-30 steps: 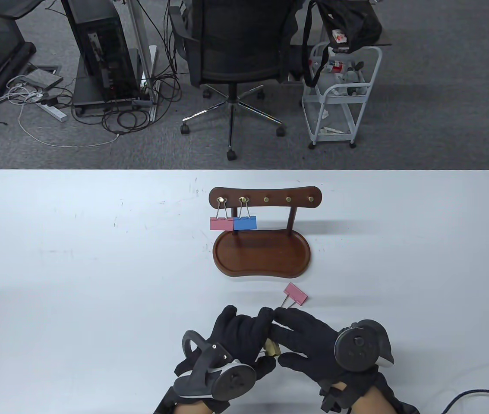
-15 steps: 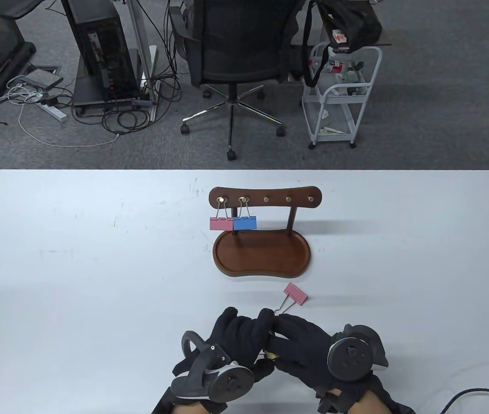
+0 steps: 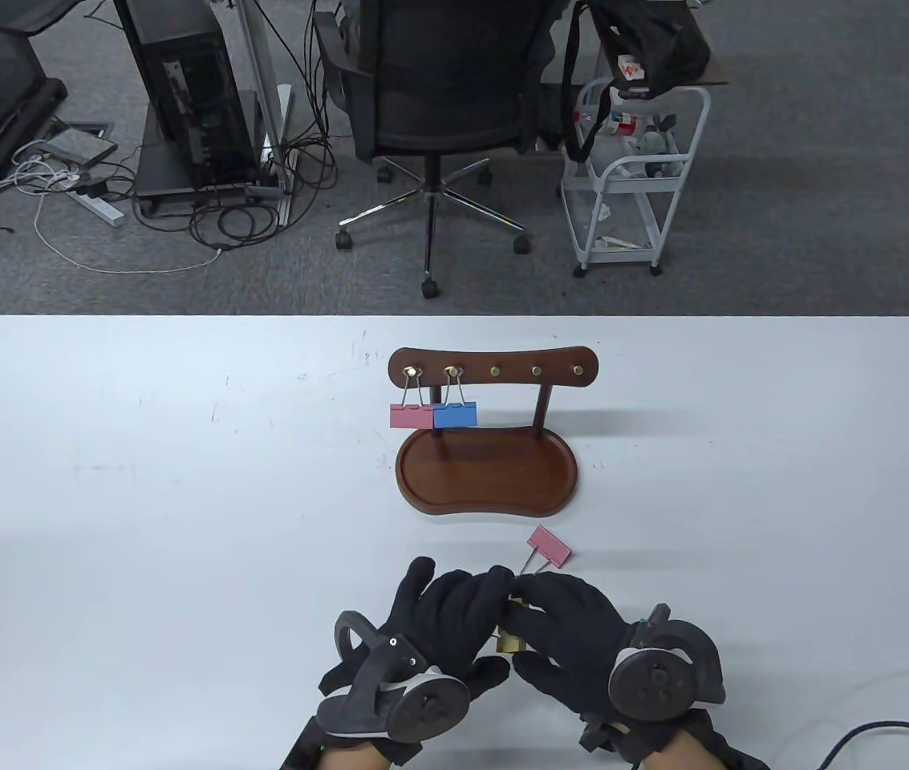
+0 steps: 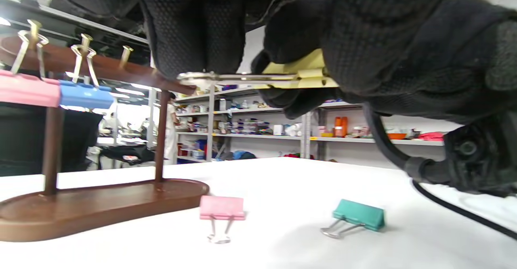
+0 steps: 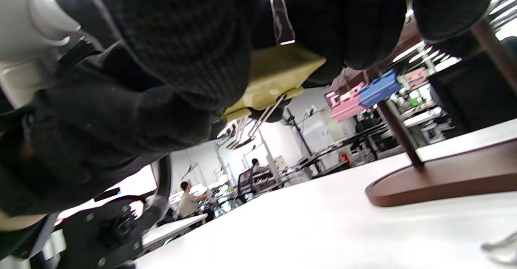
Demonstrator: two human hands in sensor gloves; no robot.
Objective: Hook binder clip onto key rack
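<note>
The wooden key rack [image 3: 494, 362] stands mid-table, with a pink clip [image 3: 410, 415] and a blue clip [image 3: 456, 414] hanging on its two left hooks. My hands meet in front of it, above the table. Between them they hold a yellow binder clip [image 3: 512, 639]. My left hand [image 3: 480, 624] pinches its wire handles [image 4: 226, 76]. My right hand [image 3: 541, 634] grips its yellow body [image 5: 274, 79]. The rack also shows in the left wrist view [image 4: 101, 204] and the right wrist view [image 5: 444, 180].
A loose pink clip [image 3: 549, 547] lies on the table just beyond my fingers, in front of the rack's tray. The left wrist view shows it [image 4: 222, 208] beside a teal clip [image 4: 358, 215] on the table under my hands. A black cable [image 3: 887, 734] lies at the front right.
Both hands have stayed joined on the yellow clip. The right hand has drawn slightly back and left. The left hand has shifted a little.
</note>
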